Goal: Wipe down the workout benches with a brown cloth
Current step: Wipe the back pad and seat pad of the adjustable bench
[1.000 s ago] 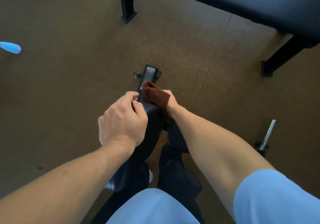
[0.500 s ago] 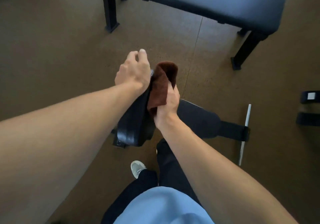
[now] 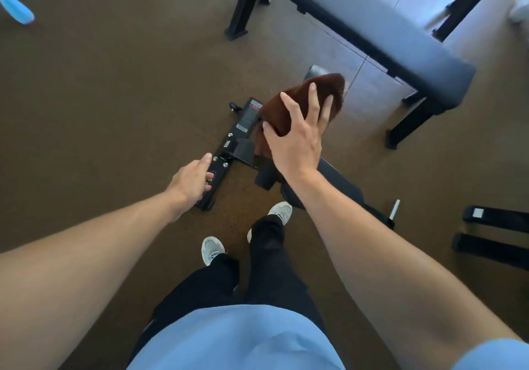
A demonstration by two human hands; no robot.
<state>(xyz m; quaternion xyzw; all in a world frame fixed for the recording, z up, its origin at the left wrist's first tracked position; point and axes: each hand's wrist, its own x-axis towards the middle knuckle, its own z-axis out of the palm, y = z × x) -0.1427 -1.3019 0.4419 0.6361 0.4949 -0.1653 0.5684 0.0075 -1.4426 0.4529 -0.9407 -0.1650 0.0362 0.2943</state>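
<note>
My right hand holds the brown cloth, fingers spread over it, pressing it on the raised black pad of the adjustable workout bench. That bench lies low on the floor in front of my feet. Its black base bar carries a label and bolts. My left hand hovers over or rests on the near end of that bar, fingers loosely apart, holding nothing. A long flat bench with a dark padded top stands behind, at the upper right.
Brown rubber floor all around. A light blue object lies at the far left. Black frame parts sit on the floor at right. My shoes stand just behind the low bench. A metal pin sticks out at its end.
My left hand has let go of the upright pad and dropped toward the base bar. My right hand with the cloth has moved up and right over the pad. The view has tilted.
</note>
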